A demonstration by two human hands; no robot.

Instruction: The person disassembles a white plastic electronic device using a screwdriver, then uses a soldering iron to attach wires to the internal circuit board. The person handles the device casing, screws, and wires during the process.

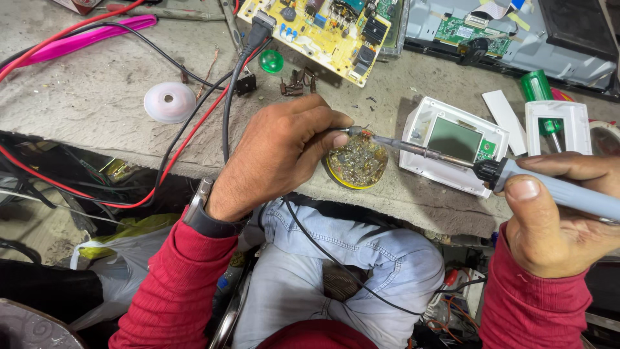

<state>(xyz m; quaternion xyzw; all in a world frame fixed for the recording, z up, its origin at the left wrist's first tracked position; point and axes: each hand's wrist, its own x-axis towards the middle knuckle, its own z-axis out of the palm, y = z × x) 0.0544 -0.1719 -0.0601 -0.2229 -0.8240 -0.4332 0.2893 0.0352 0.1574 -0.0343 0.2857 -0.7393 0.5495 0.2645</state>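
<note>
My right hand (pixel 555 213) grips a grey soldering iron (pixel 549 187) by its handle; its metal tip reaches left to a point above a round yellow tin (pixel 357 163) of flux. My left hand (pixel 278 152) is closed around a thin wire or small part (pixel 352 131), pinched at the fingertips and touching the iron's tip over the tin. The tin sits at the bench's near edge. Just right of it lies a white device with a small screen (pixel 455 141), under the iron's shaft.
A yellow circuit board (pixel 323 32) lies at the back with a black cable (pixel 229 97) plugged in. Red and black wires cross the left side. A white disc (pixel 169 101), a pink strip (pixel 84 37), a green knob (pixel 271 61), a green-handled screwdriver (pixel 539 90) and a white frame (pixel 558 123) lie around.
</note>
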